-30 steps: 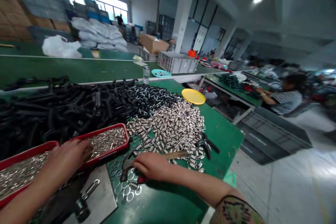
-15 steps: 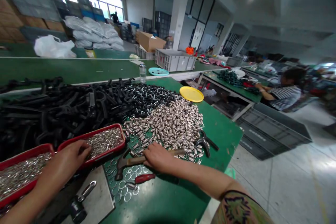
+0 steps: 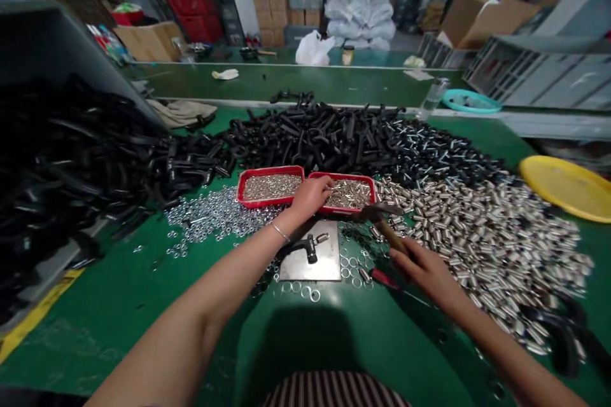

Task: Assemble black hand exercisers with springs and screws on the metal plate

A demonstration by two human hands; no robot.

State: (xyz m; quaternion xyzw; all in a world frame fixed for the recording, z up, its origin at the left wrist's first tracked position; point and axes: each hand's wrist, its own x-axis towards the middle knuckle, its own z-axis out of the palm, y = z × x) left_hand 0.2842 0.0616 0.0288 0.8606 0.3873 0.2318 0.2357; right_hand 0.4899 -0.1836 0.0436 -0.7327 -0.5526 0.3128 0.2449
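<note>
My left hand (image 3: 311, 196) is at the near left edge of the right red tray (image 3: 373, 194), which holds small metal pins; its fingers are bent together, and anything between them is too small to make out. My right hand (image 3: 427, 267) grips the wooden handle of a hammer (image 3: 391, 233), its head raised over the table beside that tray. On the metal plate (image 3: 305, 270) lie a black part (image 3: 310, 248) and a small spring (image 3: 323, 237). Right of the plate are flat rings (image 3: 352, 262) and a red-handled tool (image 3: 383, 278).
Black parts (image 3: 329, 133) are heaped behind the trays, with more in a tilted bin at left. Springs (image 3: 458, 222) cover the right side. Small nuts (image 3: 210, 213) lie left. A yellow lid (image 3: 568, 187) and a bottle (image 3: 433, 96) stand farther back.
The view has swung left and down. My right hand has lifted the hammer off the table area by the springs. My left hand stays at the right tray.
</note>
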